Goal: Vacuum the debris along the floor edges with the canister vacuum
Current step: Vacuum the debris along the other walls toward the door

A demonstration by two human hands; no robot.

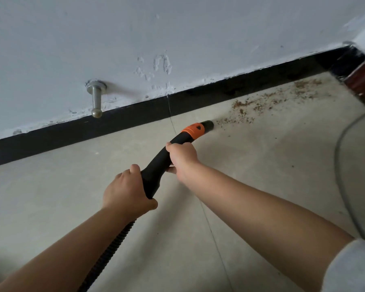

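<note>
Both fists grip the vacuum handle (156,167) — left hand (124,193) behind, right hand (182,159) ahead — nozzle (208,124) touching debris (261,104) beside the floor's baseboard (135,116) edge.

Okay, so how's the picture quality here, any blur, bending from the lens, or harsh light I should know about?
Head view: soft, even light with no glare and only faint shadows; the wide-angle lens tilts and bows the black baseboard; the hose nozzle, the debris and both the left hand and right hand are fairly sharp; the white sleeve at the lower right corner is blurred.
</note>
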